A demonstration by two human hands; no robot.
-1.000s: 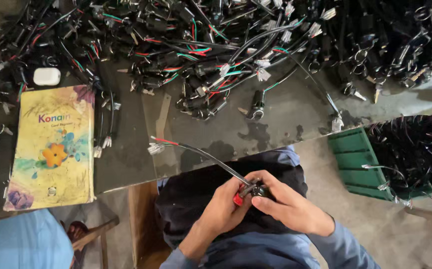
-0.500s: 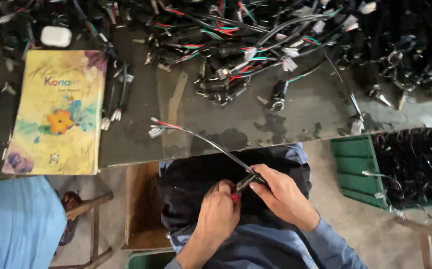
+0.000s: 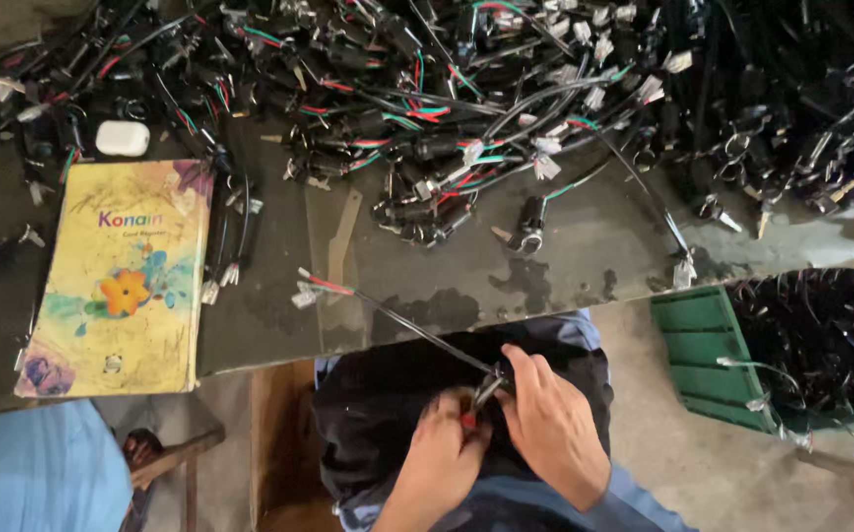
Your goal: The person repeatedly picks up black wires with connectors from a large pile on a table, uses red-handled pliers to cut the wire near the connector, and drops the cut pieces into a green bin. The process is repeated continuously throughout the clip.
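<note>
Both hands meet over a dark cloth [image 3: 388, 414] on the person's lap, just below the tabletop [image 3: 466, 276] edge, pinching the near end of a thin black wire lead [image 3: 417, 330]. The right hand [image 3: 550, 429] closes its fingers over a small metal fitting [image 3: 491, 384] where the lead ends, while the left hand [image 3: 447, 448] presses in from seven o'clock, its grip apparently pinching the same fitting from below, though the fingertips are partly hidden. From that shared grip the lead runs straight out toward ten o'clock, its long axis slanting up and left across the table edge to a small white connector with red and green strands [image 3: 311, 291] lying on the tabletop. A yellow flowered notebook [image 3: 117, 276] rests at nine o'clock; a tangle of black switch harnesses [image 3: 466, 108] fills twelve, a green crate [image 3: 708, 355] three.
</note>
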